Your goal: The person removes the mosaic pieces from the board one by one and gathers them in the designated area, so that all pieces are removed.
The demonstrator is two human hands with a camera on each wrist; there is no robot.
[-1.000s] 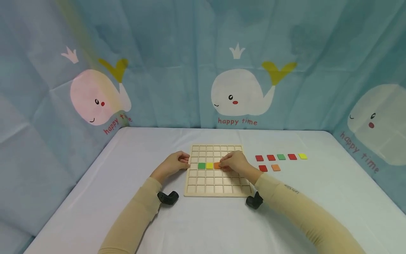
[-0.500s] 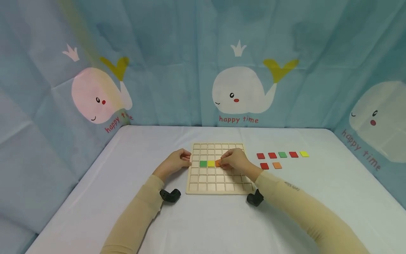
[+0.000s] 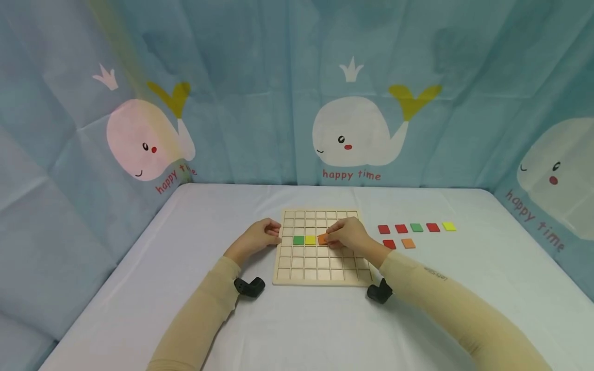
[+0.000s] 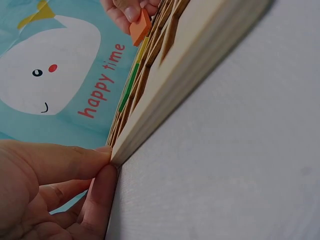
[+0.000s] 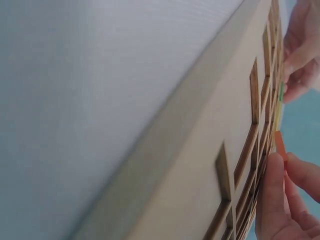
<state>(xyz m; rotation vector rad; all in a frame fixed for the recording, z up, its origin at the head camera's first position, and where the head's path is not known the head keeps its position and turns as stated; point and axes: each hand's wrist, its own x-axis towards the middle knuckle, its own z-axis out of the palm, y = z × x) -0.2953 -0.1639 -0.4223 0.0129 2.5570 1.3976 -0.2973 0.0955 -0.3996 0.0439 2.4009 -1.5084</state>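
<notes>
My left hand pinches the left edge of a wooden grid board between thumb and fingers; the left wrist view shows the thumb on top of the rim. My right hand pinches a square orange tile over the board. The tile is tilted, with one edge raised in both wrist views. Its right part is hidden by the fingers in the head view. To its left, a yellow tile and a green tile lie side by side in squares of the same row.
Right of the board, loose tiles lie in two rows: several red, including a red tile, plus a green tile, a yellow tile and a second orange tile. A whale-printed curtain hangs behind the white table.
The orange tile has shifted slightly right, away from the yellow one, still in my right hand's pinch. My left hand stays on the board's edge. The head view has drifted a little.
</notes>
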